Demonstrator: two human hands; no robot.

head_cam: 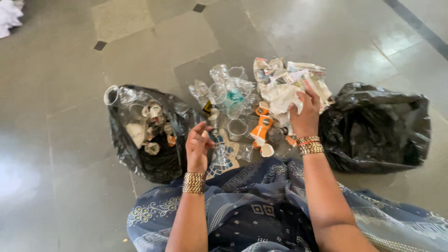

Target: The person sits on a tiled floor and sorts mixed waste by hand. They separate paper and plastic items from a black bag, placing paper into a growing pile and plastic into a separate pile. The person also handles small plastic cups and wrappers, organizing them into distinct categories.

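Crumpled paper wrappers (289, 86), piled white and grey at the far right of a litter heap on the floor (70, 196), are gripped from above by the right hand (305, 116), its fingers curled into the near edge of the pile. A band of gold and orange bangles (310, 145) is worn at that wrist. Just left of the hand, an orange and white plastic bottle (261, 128) is seen lying among the litter, with a small white cup (267, 150) beside it.

The left hand (198, 144) is held loosely open and empty, fingers half bent, hovering just above the floor near the left side of the heap; gold bangles (193, 182) are worn at its wrist. Clear plastic cups (228, 91) are scattered between the two hands and beyond them, one cup (237, 128) standing upright close to the left hand's fingertips.

Further out, an open black bag (149, 154) holding cups and scraps is spread to the left of the left hand, while a second black bag (378, 126), bunched and full, is set to the right of the right hand. Blue patterned cloth (261, 210) is draped across the lap in the foreground.
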